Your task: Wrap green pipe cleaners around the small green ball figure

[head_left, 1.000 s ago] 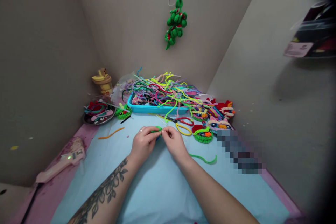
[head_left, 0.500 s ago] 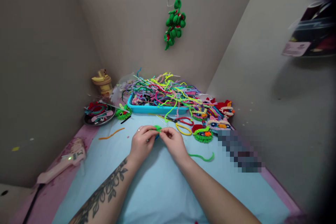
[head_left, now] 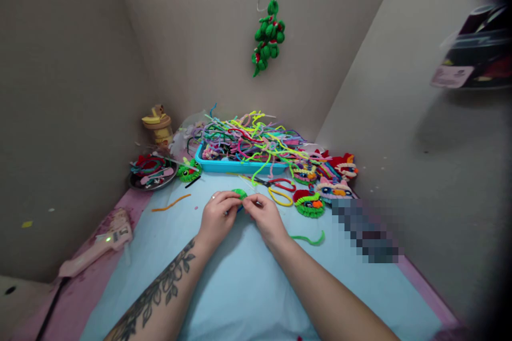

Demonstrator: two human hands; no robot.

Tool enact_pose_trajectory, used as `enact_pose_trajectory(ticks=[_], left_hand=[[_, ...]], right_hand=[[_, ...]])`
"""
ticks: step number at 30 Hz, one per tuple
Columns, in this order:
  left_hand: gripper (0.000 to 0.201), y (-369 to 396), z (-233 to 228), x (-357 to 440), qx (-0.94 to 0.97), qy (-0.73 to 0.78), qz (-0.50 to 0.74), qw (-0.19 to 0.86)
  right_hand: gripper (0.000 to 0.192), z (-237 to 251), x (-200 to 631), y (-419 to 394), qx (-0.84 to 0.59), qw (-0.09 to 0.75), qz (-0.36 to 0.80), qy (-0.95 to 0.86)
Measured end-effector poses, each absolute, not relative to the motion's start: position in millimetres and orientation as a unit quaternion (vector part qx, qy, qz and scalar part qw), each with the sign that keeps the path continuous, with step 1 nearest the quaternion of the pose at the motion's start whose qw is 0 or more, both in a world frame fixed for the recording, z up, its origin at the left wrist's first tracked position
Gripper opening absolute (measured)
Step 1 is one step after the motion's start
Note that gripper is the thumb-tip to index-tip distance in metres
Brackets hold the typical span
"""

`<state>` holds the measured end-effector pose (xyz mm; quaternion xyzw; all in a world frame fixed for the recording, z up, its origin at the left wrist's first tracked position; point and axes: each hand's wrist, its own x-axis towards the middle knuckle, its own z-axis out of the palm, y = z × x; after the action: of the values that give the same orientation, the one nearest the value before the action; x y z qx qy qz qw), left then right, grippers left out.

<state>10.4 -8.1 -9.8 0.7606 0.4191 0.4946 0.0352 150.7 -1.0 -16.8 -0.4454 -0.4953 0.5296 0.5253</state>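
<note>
Two hands at work, mid-table on the pale blue mat (head_left: 248, 287). Left hand (head_left: 218, 218) and right hand (head_left: 266, 218) meet fingertip to fingertip; both sets of fingers pinched closed on one small green fuzzy coil (head_left: 240, 193), which sits just above the mat between them. Its loose end trails as a green pipe cleaner (head_left: 310, 240), curled, lying on the mat near the right wrist.

One blue tray (head_left: 240, 167) at the far edge, heaped with tangled pipe cleaners in many colours, too many to count. One pair of red-handled scissors (head_left: 278, 184) just in front of it. One orange pipe cleaner (head_left: 170, 203) loose to the left. One pink glue gun (head_left: 94, 248) at near left, light on. One round dish (head_left: 152, 173) of scraps at far left. Finished fuzzy round faces (head_left: 310, 205) cluster at right, count unclear. One green hanging bunch (head_left: 268, 37) on the far wall.
</note>
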Motion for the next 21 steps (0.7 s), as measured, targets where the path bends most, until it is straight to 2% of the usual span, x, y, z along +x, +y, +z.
enact_pose_trajectory(ticks=[12,21], left_hand=[[0.02,-7.9,-9.4,11.0,0.739,0.433,0.509,0.079],[0.02,-4.5,-9.1,8.8,0.737,0.444,0.494,0.128]], right_hand=[[0.023,-18.2,147.8,-0.8,-0.445,0.533,0.476,-0.54],[0.014,-31.6,148.9,6.3,-0.462,0.529,0.405,-0.585]])
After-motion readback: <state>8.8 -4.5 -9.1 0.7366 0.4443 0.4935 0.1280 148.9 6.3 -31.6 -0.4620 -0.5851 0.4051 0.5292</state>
